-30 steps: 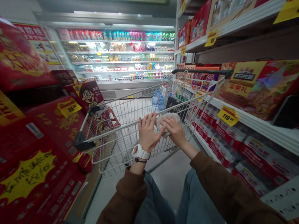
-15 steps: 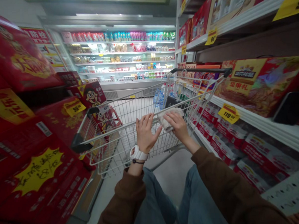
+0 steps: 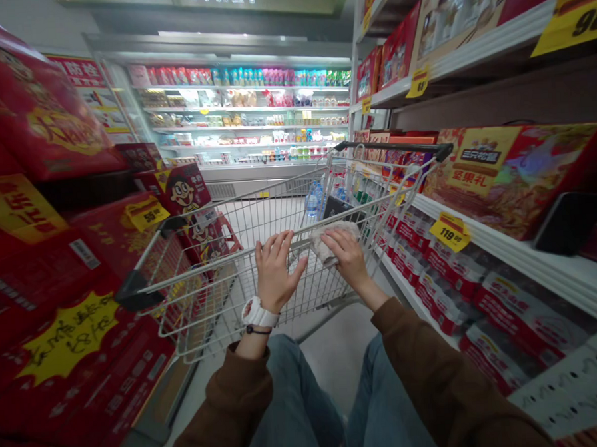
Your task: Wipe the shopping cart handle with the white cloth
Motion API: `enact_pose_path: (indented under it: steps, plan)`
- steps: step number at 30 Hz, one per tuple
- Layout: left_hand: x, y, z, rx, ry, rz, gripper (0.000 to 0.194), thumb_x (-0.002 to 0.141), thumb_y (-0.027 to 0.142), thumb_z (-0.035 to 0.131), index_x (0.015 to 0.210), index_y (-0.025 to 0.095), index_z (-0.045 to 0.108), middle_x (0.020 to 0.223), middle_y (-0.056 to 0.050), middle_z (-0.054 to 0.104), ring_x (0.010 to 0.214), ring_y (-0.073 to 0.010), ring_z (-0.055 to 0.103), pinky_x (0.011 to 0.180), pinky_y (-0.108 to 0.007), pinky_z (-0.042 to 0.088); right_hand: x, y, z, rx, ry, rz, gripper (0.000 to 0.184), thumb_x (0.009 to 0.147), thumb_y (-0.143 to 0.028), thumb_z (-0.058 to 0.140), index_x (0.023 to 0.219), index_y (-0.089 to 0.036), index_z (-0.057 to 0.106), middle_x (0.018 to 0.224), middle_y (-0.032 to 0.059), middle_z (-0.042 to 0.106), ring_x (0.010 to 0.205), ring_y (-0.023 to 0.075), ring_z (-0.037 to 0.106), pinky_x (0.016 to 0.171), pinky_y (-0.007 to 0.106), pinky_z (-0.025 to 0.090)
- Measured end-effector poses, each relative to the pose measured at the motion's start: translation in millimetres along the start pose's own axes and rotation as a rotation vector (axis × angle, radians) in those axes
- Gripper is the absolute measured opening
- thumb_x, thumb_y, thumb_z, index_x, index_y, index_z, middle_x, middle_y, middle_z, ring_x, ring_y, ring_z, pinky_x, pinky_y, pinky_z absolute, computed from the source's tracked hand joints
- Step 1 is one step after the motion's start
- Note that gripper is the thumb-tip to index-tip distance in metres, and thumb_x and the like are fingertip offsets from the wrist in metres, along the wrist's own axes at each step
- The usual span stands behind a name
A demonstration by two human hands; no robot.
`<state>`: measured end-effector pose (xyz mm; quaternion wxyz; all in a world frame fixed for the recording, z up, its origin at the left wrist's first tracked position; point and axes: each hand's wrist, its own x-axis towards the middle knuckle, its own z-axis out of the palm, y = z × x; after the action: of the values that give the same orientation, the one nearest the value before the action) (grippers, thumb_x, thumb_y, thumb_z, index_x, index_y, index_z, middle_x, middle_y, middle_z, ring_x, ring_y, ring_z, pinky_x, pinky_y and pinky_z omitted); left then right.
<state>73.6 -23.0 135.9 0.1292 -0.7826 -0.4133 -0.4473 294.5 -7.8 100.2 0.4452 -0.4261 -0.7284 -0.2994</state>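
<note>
A wire shopping cart (image 3: pixel 216 281) stands in the aisle in front of me. My left hand (image 3: pixel 275 271) rests on its near top rail, fingers curled over the bar, a white watch on the wrist. To its right, my right hand (image 3: pixel 348 257) presses a crumpled whitish cloth (image 3: pixel 327 239) onto the same rail, fingers closed on it. Water bottles (image 3: pixel 315 197) and a dark box (image 3: pixel 338 208) lie in the cart's far end.
Red gift boxes (image 3: pixel 81 275) with yellow price tags crowd the left side. Shelves of red boxed goods (image 3: pixel 501 173) run along the right. A lit chilled cabinet (image 3: pixel 252 112) closes the aisle's far end. Grey floor shows beyond the cart.
Both hands and the cart rail have shifted a little left in view. The right hand has slid the cloth along the rail, and the hands are now farther apart.
</note>
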Motion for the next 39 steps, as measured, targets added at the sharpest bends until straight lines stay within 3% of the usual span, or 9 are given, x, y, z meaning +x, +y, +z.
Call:
enact_pose_path:
  steps: [5,10,15,21,26,34,39]
  plan:
    - [0,-2,-0.3,0.003,0.016,0.012,0.057,0.094,0.050,0.044,0.142,0.020,0.047,0.142,-0.009,0.055,0.134,-0.0275,0.044,0.121,-0.052,0.014,3,3,-3,0.048,-0.064,-0.006,0.053,0.086,-0.003,0.047,0.134,-0.024,0.059,0.131,0.0074,0.064,0.131,0.0232,0.050,0.111,0.044,0.041]
    - [-2,-6,1.3,-0.004,0.027,0.001,0.056,0.094,0.049,0.044,0.142,0.021,0.048,0.142,-0.009,0.056,0.134,-0.0277,0.044,0.121,-0.052,0.015,-1,9,-2,0.014,-0.014,0.012,0.052,0.088,-0.003,0.044,0.133,-0.025,0.060,0.133,0.0060,0.063,0.133,0.0226,0.049,0.113,0.044,0.040]
    - [4,3,0.9,0.029,0.038,-0.037,0.054,0.092,0.048,0.047,0.139,0.021,0.050,0.139,-0.010,0.058,0.132,-0.0296,0.046,0.122,-0.055,0.012,-3,15,-7,0.018,-0.050,-0.016,0.055,0.084,-0.001,0.046,0.131,-0.025,0.061,0.131,0.0046,0.065,0.130,0.0230,0.051,0.109,0.043,0.044]
    - [28,36,25.6,0.028,-0.011,0.000,0.054,0.095,0.045,0.041,0.140,0.016,0.049,0.138,-0.013,0.057,0.131,-0.0297,0.048,0.120,-0.054,0.019,2,23,-11,0.007,-0.011,0.030,0.057,0.082,0.001,0.045,0.131,-0.023,0.061,0.135,0.0069,0.062,0.133,0.0233,0.049,0.112,0.044,0.041]
    - [35,47,47.2,0.024,0.058,-0.022,0.055,0.095,0.045,0.041,0.140,0.015,0.050,0.137,-0.014,0.058,0.131,-0.0308,0.047,0.119,-0.053,0.022,-2,27,-10,-0.004,-0.078,0.015,0.054,0.083,-0.001,0.047,0.130,-0.021,0.062,0.132,0.0083,0.064,0.131,0.0237,0.051,0.111,0.043,0.042]
    - [35,41,47.5,-0.039,0.042,-0.018,0.053,0.095,0.045,0.041,0.140,0.017,0.050,0.138,-0.012,0.057,0.131,-0.0292,0.047,0.119,-0.052,0.021,-3,30,-3,-0.001,-0.012,0.084,0.053,0.085,-0.005,0.046,0.132,-0.024,0.061,0.134,0.0078,0.063,0.133,0.0234,0.049,0.111,0.045,0.041]
    - [34,43,47.4,-0.040,0.039,-0.028,0.052,0.095,0.044,0.042,0.139,0.016,0.051,0.137,-0.012,0.058,0.131,-0.0279,0.047,0.120,-0.051,0.021,-1,37,-8,0.023,-0.027,0.034,0.056,0.082,-0.001,0.046,0.131,-0.022,0.061,0.132,0.0077,0.063,0.132,0.0245,0.050,0.110,0.045,0.042]
